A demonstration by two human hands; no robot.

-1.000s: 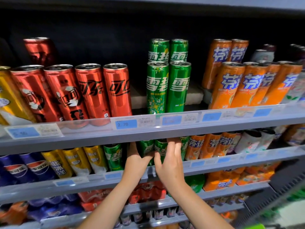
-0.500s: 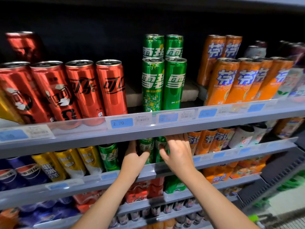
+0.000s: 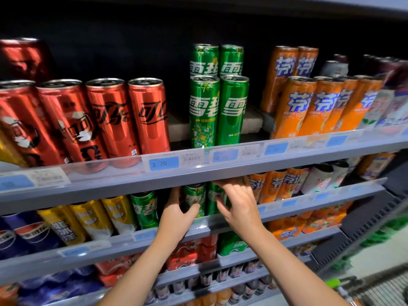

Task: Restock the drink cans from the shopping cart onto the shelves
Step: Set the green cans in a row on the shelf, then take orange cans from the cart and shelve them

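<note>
Held can: a green can [image 3: 194, 198] stands upright on the second shelf [image 3: 287, 212], under the lip of the top shelf [image 3: 220, 173].
Left hand: the left hand [image 3: 176, 217] grips that can, thumb across its front, fingers round its left side.
Neighbour can: a second green can [image 3: 215, 198] stands just right of the held one.
Right hand: the right hand [image 3: 239, 206] covers the second can's right side; fingers reach behind the top shelf's lip, so whether they clasp it I cannot tell.
Left of the grip: another green can [image 3: 145, 209], then yellow cans [image 3: 92, 219].
Right of the grip: orange cans [image 3: 273, 186].
Above: tall green cans [image 3: 217, 111] between red cans [image 3: 110, 122] and orange ones.
</note>
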